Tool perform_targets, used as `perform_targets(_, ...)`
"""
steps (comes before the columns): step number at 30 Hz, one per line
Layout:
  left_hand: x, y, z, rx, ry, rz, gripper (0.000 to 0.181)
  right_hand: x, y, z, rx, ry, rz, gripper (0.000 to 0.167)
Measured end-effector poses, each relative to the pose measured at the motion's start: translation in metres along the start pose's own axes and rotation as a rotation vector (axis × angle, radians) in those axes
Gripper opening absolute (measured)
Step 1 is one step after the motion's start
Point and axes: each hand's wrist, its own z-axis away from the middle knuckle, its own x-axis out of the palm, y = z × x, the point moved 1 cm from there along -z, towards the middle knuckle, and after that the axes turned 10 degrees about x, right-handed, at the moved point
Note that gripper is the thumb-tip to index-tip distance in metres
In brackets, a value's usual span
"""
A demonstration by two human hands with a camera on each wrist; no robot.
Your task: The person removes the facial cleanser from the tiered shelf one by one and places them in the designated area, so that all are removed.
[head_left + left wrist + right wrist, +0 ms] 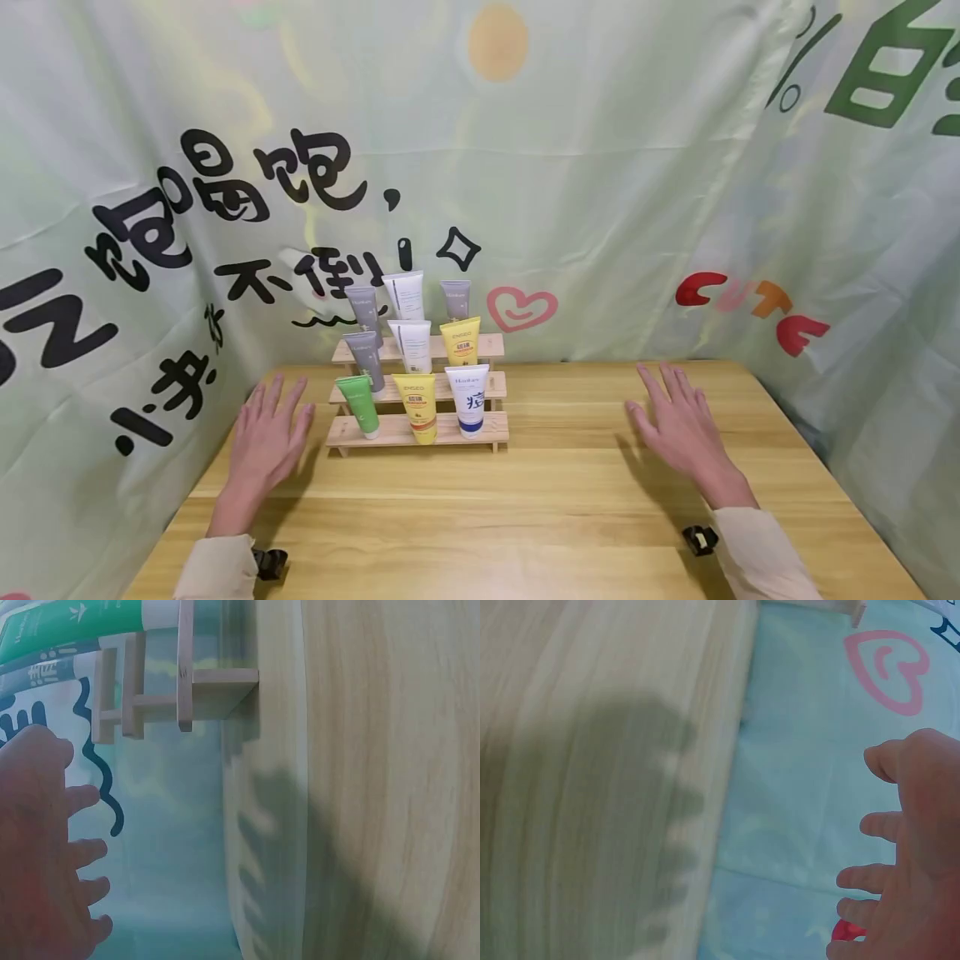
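A three-tier wooden rack (349, 430) stands on the table and bears several squeeze tubes. Its front tier has a green tube (360, 406), a yellow tube (417, 407) and a white-and-blue tube (468, 400). On the middle tier are a grey tube (365, 361), a white tube (412, 345) and another yellow tube (461, 341); grey and white tubes fill the top tier. My left hand (266, 437), fingers spread, hovers left of the rack, nearest the green tube. Well right of the rack, my right hand (684, 425) is likewise spread above the table, holding nothing.
The wooden table (480, 517) carries the rack left of its middle, toward the back edge. Printed pale green curtains (615, 208) hang behind the table and along both sides. Each wrist wears a small black device, such as the one by the right cuff (701, 540).
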Motion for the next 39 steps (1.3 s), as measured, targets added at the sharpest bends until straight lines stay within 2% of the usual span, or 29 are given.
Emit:
perform_targets(8, 0.006, 0.005, -0.002, -0.003, -0.037, 0.008, 0.061, -0.003, -0.009, 0.003, -0.008, -0.001, -0.014, 0.066)
perform_targets(14, 0.010, 0.010, -0.004, -0.012, -0.040, 0.019, 0.062, -0.004, -0.019, -0.001, -0.040, 0.035, -0.047, 0.063)
perform_targets(20, 0.015, 0.017, -0.002, -0.035, -0.024, 0.062, 0.060, -0.005, -0.041, -0.006, -0.072, 0.056, -0.154, 0.060)
perform_targets(24, 0.024, 0.024, 0.004, -0.053, 0.020, 0.137, 0.054, -0.005, -0.059, -0.014, -0.104, 0.068, -0.237, 0.058)
perform_targets(29, 0.036, 0.031, 0.012, -0.094, 0.088, 0.317, 0.052, -0.005, -0.087, -0.027, -0.141, 0.043, -0.343, 0.055)
perform_targets(32, 0.041, 0.031, 0.014, -0.144, 0.136, 0.429, 0.051, -0.003, -0.104, -0.036, -0.175, 0.011, -0.394, 0.053)
perform_targets(36, 0.046, 0.032, 0.015, -0.215, 0.157, 0.536, 0.045, -0.005, -0.119, -0.046, -0.173, -0.009, -0.480, 0.051)
perform_targets(39, 0.051, 0.035, 0.013, -0.228, 0.145, 0.583, 0.036, -0.009, -0.127, -0.052, -0.160, -0.007, -0.572, 0.049)
